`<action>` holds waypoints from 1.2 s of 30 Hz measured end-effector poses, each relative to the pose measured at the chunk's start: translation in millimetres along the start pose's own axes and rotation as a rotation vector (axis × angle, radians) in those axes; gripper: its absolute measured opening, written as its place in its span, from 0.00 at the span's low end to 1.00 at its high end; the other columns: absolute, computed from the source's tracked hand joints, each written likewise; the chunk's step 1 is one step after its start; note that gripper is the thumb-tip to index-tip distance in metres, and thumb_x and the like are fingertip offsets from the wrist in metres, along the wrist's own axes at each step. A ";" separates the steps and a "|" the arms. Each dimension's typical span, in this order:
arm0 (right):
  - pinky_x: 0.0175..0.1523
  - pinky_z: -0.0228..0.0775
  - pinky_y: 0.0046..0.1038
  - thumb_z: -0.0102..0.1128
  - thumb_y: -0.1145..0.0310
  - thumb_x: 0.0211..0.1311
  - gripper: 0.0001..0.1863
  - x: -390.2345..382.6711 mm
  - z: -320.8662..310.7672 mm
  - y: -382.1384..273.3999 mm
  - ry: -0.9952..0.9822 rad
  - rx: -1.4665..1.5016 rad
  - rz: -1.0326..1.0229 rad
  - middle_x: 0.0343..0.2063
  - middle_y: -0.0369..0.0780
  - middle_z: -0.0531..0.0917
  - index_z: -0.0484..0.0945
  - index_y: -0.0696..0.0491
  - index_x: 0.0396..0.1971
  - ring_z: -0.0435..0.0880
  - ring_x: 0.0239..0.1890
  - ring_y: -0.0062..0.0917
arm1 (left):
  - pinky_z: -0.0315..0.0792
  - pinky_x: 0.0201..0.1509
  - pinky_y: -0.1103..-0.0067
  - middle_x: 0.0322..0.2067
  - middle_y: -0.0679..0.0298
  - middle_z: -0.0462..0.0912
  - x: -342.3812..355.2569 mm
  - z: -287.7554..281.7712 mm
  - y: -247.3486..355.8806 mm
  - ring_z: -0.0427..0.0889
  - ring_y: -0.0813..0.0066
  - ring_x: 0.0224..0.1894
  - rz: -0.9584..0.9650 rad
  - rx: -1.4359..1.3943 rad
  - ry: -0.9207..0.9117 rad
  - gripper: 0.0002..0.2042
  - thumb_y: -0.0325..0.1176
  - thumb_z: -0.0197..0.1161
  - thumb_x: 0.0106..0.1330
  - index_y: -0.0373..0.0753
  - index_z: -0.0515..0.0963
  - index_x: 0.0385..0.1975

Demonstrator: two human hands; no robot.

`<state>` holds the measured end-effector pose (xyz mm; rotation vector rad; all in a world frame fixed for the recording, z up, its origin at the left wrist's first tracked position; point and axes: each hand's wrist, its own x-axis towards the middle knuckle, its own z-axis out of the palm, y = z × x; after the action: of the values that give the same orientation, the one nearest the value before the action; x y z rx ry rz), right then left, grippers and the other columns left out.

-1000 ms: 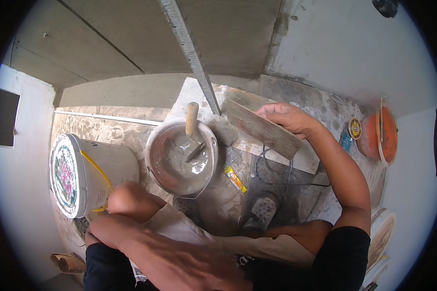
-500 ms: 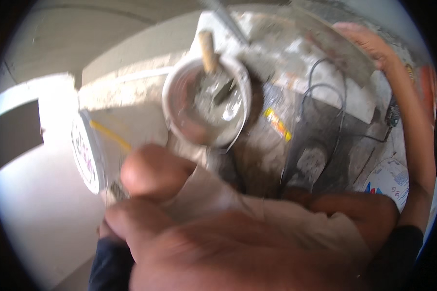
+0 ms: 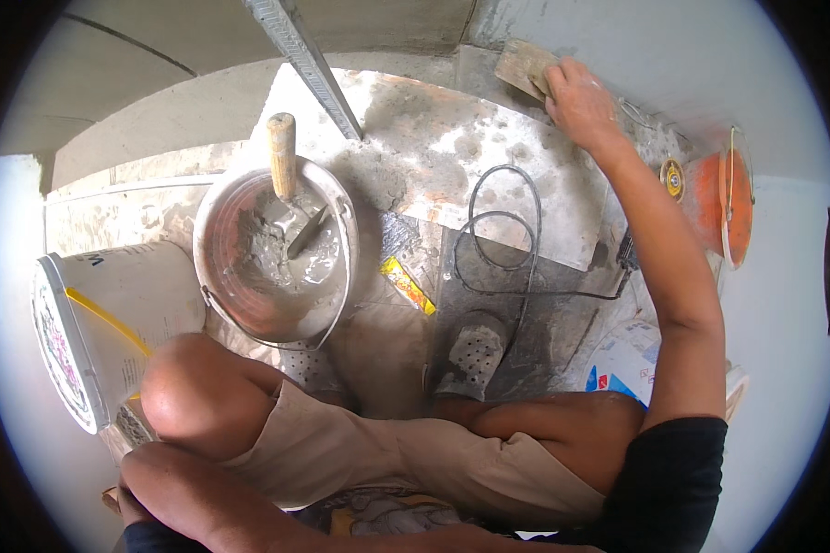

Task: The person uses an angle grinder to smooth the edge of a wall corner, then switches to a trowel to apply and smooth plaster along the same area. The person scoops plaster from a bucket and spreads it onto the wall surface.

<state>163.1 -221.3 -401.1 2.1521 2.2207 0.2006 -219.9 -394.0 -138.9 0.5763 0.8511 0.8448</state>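
In the upper right my right hand (image 3: 583, 103) is closed around the near end of a flat rectangular float (image 3: 523, 69), coated in dried grey. It lies by the base of the wall, beyond the stained white sheet (image 3: 415, 129). Of my left arm only the elbow and forearm (image 3: 203, 502) show, bent across my lap; the hand is out of the picture. A bucket (image 3: 219, 230) in front of my left knee holds wet grey mortar (image 3: 267, 249). In it leans a pointed trowel (image 3: 284, 155), wooden handle up, the blade partly sunk in the mortar.
A perforated metal strip (image 3: 309, 69) slants onto the sheet. A white tub (image 3: 143, 286) lies on its side at left. A looped black cable (image 3: 532, 230) and a yellow packet (image 3: 408, 285) lie mid-floor. On the right are an orange bucket (image 3: 736, 207) and a white-and-blue container (image 3: 622, 355).
My view has shifted and sharpened, so the bucket and floor things sit further left. The float now shows plainly in my right hand. My left forearm has dropped lower in the picture.
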 end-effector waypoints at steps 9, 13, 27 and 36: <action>0.58 0.74 0.39 0.57 0.74 0.63 0.14 49.7 47.3 -11.2 0.088 -0.143 -0.109 0.49 0.41 0.77 0.74 0.49 0.49 0.78 0.57 0.36 | 0.75 0.37 0.90 0.34 0.53 0.85 1.6 15.2 12.3 0.85 0.77 0.37 -0.036 -0.039 0.147 0.09 0.28 0.50 0.75 0.26 0.71 0.39; 0.59 0.73 0.39 0.55 0.74 0.65 0.17 55.2 53.1 -11.9 0.055 -0.199 -0.087 0.50 0.40 0.76 0.73 0.48 0.54 0.78 0.58 0.34 | 0.74 0.37 0.93 0.33 0.54 0.85 3.8 20.4 19.6 0.84 0.79 0.36 -0.040 -0.044 0.201 0.09 0.28 0.48 0.76 0.26 0.70 0.39; 0.54 0.78 0.39 0.55 0.75 0.64 0.25 81.4 80.0 -8.3 0.128 -0.241 -0.120 0.49 0.40 0.77 0.72 0.42 0.61 0.80 0.54 0.36 | 0.75 0.45 0.89 0.30 0.54 0.87 41.2 34.6 26.8 0.86 0.76 0.38 0.193 0.367 0.287 0.15 0.34 0.39 0.81 0.31 0.69 0.35; 0.50 0.83 0.40 0.54 0.73 0.65 0.21 57.5 76.0 8.4 -0.062 -0.276 -0.007 0.52 0.43 0.75 0.71 0.45 0.58 0.81 0.56 0.41 | 0.75 0.58 0.60 0.29 0.46 0.86 42.1 25.6 19.3 0.85 0.57 0.41 0.271 -0.003 0.236 0.17 0.40 0.41 0.81 0.35 0.75 0.41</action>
<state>178.6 -159.0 -472.0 1.9767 2.0294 0.4077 -190.4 -351.4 -128.1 0.6052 0.9997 1.1774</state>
